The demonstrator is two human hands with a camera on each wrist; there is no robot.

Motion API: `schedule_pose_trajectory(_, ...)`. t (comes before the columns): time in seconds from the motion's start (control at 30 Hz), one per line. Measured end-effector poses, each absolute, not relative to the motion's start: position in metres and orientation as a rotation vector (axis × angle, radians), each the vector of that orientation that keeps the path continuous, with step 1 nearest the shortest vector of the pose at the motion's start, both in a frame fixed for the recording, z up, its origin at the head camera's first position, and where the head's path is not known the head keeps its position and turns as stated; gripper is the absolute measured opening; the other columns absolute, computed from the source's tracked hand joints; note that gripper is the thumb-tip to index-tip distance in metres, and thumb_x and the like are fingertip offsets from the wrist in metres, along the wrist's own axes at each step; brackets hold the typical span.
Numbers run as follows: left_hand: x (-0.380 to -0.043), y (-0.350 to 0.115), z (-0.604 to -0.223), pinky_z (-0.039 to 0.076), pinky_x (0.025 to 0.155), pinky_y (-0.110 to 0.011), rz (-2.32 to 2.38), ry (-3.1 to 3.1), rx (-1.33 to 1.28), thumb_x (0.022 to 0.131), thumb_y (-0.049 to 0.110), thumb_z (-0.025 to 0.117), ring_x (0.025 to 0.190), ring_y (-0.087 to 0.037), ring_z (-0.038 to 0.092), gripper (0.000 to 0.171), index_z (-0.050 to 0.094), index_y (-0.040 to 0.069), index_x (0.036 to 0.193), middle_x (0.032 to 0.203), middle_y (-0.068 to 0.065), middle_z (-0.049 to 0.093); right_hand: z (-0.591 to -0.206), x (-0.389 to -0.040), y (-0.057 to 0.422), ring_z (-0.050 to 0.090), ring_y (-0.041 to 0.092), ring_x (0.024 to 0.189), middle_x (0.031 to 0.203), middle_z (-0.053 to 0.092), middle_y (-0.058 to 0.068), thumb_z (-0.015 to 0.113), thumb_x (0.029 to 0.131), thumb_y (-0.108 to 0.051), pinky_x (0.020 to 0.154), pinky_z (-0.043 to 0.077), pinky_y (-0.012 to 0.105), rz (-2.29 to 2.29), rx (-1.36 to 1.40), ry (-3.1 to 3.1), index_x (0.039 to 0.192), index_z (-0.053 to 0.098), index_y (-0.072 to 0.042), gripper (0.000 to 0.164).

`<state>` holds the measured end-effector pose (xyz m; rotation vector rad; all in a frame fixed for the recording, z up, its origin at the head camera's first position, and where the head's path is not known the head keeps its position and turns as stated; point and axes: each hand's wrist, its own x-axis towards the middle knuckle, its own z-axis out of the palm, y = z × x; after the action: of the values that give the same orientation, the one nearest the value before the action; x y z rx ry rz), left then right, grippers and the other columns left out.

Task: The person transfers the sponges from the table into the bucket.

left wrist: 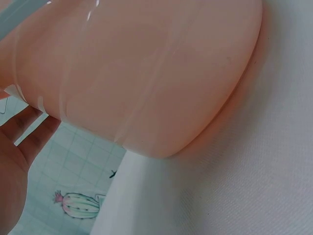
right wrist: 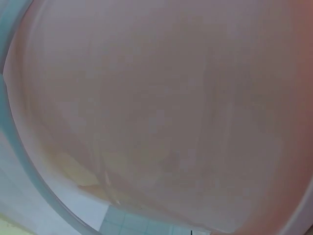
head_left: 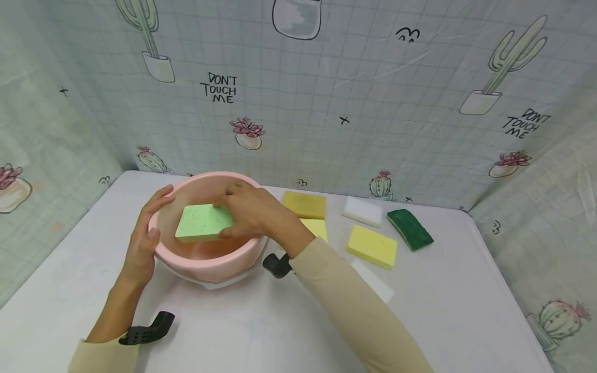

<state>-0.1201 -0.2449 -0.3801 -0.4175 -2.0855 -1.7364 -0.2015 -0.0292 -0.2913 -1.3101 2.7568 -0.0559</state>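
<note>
A pink basin [head_left: 212, 264] stands at the left of the white table. Inside its opening, my right hand [head_left: 249, 210] holds a light green sponge [head_left: 198, 221] by its right end, thumb on the near side and fingers on the far side. My left hand [head_left: 142, 243] rests against the left of the basin, with extended fingers at the rim. In the left wrist view, two fingers [left wrist: 39, 137] touch the pink wall [left wrist: 146, 73]. The right wrist view is filled by the blurred basin wall [right wrist: 161, 107]; neither hand nor sponge shows there.
Right of the basin lie a dark yellow sponge [head_left: 305, 204], a pale yellow one [head_left: 317, 228], a white one [head_left: 364, 211], a bright yellow one [head_left: 372, 246] and a dark green scouring pad [head_left: 410, 229]. A white flat piece [head_left: 373, 280] is partly behind my right sleeve. Cactus-print cloth [head_left: 298, 103] hangs behind.
</note>
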Motion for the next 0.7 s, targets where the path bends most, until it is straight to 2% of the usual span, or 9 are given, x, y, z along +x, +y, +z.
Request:
schedule_pose_trajectory(0.33,-0.121,-0.245,-0.381,0.025,0.111,-0.037,-1.736,-2.078,-0.425,0.092,0.037,0.048,0.141,-0.024,0.019,0.057,0.043,0.006,0.14,0.154,-0.004,0.025,-0.291,-0.201,-0.03,0.038,0.012,0.124,0.121,0.05,-0.007,0.065,0.081,-0.051,0.099,0.036,0.028,0.006,-1.32,2.76,0.13,0.057,-0.027,0.055)
schedule_pose_trajectory(0.53,-0.121,-0.245,-0.382,0.019,0.113,-0.042,-1.727,-2.079,-0.426,0.093,0.037,0.047,0.141,-0.024,0.018,0.056,0.044,0.006,0.14,0.155,-0.005,0.025,-0.29,-0.201,-0.027,0.029,0.014,0.133,0.135,0.046,-0.007,0.062,0.085,-0.054,0.102,0.035,0.028,-0.053,-1.303,2.735,0.135,0.054,-0.026,0.057)
schedule_pose_trajectory(0.7,-0.122,-0.247,-0.382,0.02,0.113,-0.041,-1.732,-2.101,-0.381,0.092,0.04,0.049,0.141,-0.021,0.019,0.058,0.044,0.006,0.139,0.154,-0.001,0.026,-0.284,-0.201,-0.019,0.034,0.016,0.126,0.135,0.047,-0.006,0.061,0.088,-0.049,0.091,0.044,0.03,-0.168,-1.353,2.745,0.132,0.057,-0.023,0.051)
